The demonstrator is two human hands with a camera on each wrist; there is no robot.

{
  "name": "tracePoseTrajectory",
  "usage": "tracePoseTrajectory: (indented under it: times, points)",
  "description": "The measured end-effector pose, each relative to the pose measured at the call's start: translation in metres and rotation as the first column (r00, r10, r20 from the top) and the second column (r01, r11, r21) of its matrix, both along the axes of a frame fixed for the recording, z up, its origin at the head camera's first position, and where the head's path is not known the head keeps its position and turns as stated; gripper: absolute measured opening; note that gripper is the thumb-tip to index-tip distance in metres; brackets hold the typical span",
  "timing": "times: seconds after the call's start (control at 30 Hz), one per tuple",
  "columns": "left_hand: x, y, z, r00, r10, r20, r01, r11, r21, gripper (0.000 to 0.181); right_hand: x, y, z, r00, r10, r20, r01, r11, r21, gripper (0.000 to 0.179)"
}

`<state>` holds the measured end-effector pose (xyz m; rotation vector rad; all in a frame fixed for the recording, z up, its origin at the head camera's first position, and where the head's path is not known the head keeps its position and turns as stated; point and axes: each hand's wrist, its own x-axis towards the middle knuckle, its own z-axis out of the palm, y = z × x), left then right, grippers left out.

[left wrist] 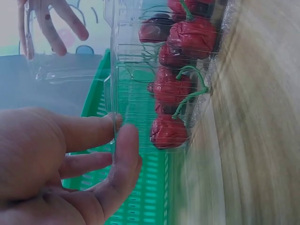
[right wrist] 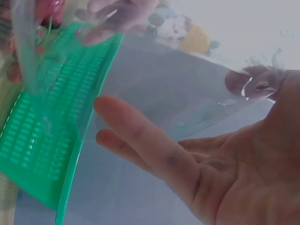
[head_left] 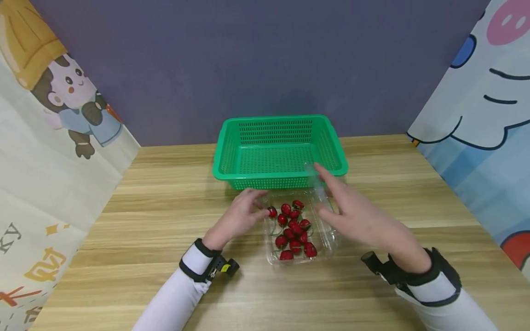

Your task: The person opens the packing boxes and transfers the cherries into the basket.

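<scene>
A clear plastic clamshell box (head_left: 271,257) lies on the table, holding several red cherries (head_left: 295,247) with green stems. At the box's left side, my left hand (head_left: 242,214) pinches the rim between thumb and finger, as the left wrist view shows. The box's clear lid (head_left: 318,186) stands raised along the right side. My right hand (head_left: 352,211) is beside this lid with its fingers extended. In the right wrist view the thumb (right wrist: 253,84) shows through the clear plastic, while the straight fingers (right wrist: 145,136) lie in front of it.
Directly behind the box stands a green plastic basket (head_left: 223,147) with slotted walls. The wooden table (head_left: 157,216) ends at a dark wall panel (head_left: 265,59). Cartoon-printed sheets (head_left: 41,184) hang on both sides.
</scene>
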<state>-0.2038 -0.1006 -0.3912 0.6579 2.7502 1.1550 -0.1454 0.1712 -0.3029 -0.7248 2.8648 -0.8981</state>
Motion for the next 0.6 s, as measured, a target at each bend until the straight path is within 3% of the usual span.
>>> tracePoseTrajectory:
  times: [0.27, 0.6]
  points:
    - [0.0, 0.001, 0.002, 1.0, 0.025, 0.006, -0.025, 1.0, 0.009, 0.054, -0.003, 0.016, 0.003, 0.998, 0.061, -0.007, -0.062, 0.998, -0.032, 0.074]
    - [-0.003, -0.001, 0.001, 0.996, 0.051, -0.074, -0.052, 0.999, -0.016, 0.048, -0.002, 0.034, 0.007, 1.0, -0.001, -0.001, 0.001, 1.0, -0.008, 0.062]
